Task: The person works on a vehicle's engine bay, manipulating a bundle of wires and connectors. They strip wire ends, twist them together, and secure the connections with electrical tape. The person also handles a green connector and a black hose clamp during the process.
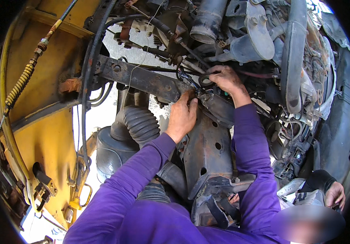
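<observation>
In my right hand [227, 80] is a roll of black tape [206, 80], pinched between thumb and fingers. My left hand [182, 115] is just below and left of it, its fingers closed at a bundle of thin wires [189, 79] by the end of a dark steel crossbar [142, 78]. Its fingertips are partly hidden, so the exact grip is hard to see. The wires run close to the tape roll. Beneath both hands lies a long, dirty frame beam [208, 146] with round holes.
A ribbed black hose [141, 124] and a dark canister [111, 152] are left of the beam. Yellow body panels [46, 140] fill the left side. Engine pipes [295, 61] crowd the upper right. Another person's hand [335, 196] shows at lower right.
</observation>
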